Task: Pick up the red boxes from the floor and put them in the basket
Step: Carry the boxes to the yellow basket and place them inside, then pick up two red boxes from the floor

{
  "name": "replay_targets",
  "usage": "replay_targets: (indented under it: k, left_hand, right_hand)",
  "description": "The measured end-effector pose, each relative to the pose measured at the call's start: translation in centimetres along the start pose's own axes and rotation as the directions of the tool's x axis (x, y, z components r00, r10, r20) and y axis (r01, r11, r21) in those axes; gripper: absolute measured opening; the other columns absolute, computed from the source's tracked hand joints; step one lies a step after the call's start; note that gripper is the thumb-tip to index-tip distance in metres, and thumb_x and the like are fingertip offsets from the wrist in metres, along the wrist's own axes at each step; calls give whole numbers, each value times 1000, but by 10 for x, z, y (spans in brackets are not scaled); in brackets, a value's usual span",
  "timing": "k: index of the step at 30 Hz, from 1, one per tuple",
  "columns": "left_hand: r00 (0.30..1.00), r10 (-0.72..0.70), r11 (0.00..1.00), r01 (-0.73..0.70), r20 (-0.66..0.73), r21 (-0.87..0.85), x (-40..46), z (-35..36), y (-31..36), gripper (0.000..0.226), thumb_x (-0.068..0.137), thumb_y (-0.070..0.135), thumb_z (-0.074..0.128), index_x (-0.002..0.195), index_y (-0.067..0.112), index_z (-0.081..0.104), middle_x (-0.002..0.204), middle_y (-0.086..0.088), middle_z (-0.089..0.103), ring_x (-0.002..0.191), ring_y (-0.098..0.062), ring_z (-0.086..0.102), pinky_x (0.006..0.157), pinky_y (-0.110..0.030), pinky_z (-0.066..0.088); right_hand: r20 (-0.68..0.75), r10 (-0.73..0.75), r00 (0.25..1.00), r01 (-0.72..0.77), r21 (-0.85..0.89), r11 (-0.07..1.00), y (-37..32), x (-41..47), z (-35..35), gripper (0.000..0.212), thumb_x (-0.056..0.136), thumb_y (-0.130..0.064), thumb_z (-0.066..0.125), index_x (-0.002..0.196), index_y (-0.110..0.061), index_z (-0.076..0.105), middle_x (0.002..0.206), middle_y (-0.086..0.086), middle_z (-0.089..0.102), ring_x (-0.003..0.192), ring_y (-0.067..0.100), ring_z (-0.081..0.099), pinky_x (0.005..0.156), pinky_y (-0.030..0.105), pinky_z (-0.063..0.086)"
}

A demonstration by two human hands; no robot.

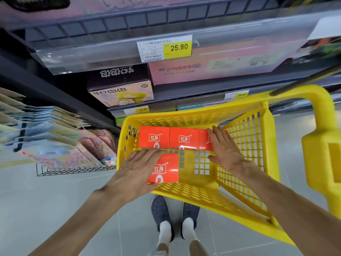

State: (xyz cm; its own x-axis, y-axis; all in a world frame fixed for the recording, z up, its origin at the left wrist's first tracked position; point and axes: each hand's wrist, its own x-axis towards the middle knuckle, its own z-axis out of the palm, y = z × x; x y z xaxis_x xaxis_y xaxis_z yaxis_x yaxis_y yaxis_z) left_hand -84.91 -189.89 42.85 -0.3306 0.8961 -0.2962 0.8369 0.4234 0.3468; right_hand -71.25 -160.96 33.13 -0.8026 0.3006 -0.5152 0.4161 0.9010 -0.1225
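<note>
A yellow plastic basket stands on the floor in front of me. Three red boxes lie in a row along its far wall: one at the left, one in the middle, one at the right. My right hand rests flat, fingers spread, on the right box and hides most of it. A fourth red box lies nearer to me at the basket's left side. My left hand lies over its left edge, thumb under its near corner.
Store shelves with boxed toys and price tags stand right behind the basket. A wire rack of flat packets sits on the floor at the left. The basket's yellow handle rises at the right. My feet stand on grey tiles below the basket.
</note>
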Motion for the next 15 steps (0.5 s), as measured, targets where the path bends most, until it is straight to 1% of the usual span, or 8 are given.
replay_targets:
  k: [3, 7, 9, 12, 15]
  left_hand:
    - [998, -44, 997, 42, 34, 66, 11, 19, -14, 91, 69, 44, 77, 146, 20, 33, 142, 1, 45, 127, -22, 44, 104, -40, 38]
    - [992, -107, 976, 90, 74, 199, 22, 42, -31, 102, 58, 40, 88, 144, 13, 39, 135, -5, 51, 123, -27, 47, 104, -43, 39]
    - [987, -142, 960, 119, 73, 252, 24, 51, -37, 104, 54, 36, 91, 142, 13, 41, 131, -8, 50, 119, -28, 48, 99, -43, 42]
    - [975, -223, 934, 209, 18, 290, 27, 60, -34, 97, 51, 29, 92, 135, 12, 46, 125, -11, 47, 110, -31, 47, 89, -45, 45]
    - [967, -256, 922, 248, -14, 297, 29, 65, -28, 89, 53, 22, 90, 130, 10, 47, 122, -13, 48, 106, -31, 48, 87, -45, 46]
  right_hand:
    - [-11, 3, 1000, -3, 8, 1000, 0, 0, 1, 111, 82, -37, 78, 158, -13, 0, 165, 11, 5, 153, 27, -2, 125, 43, 5]
    - [-53, 16, 998, -14, 45, 999, 1, 2, 6, 109, 82, -36, 79, 158, -14, 3, 165, 9, 7, 153, 26, -1, 125, 42, 6]
    - [-65, 22, 998, -18, 61, 998, 0, 3, 9, 110, 81, -37, 79, 158, -15, 4, 165, 10, 8, 153, 26, -1, 125, 42, 6]
    - [-79, 21, 997, -16, 58, 998, 1, 4, 15, 112, 80, -40, 79, 158, -15, 2, 165, 11, 5, 153, 27, -3, 125, 42, 4]
    - [-84, 8, 996, -5, 41, 999, 3, 4, 17, 116, 80, -41, 79, 158, -15, -4, 166, 11, -2, 153, 26, -8, 124, 40, -2]
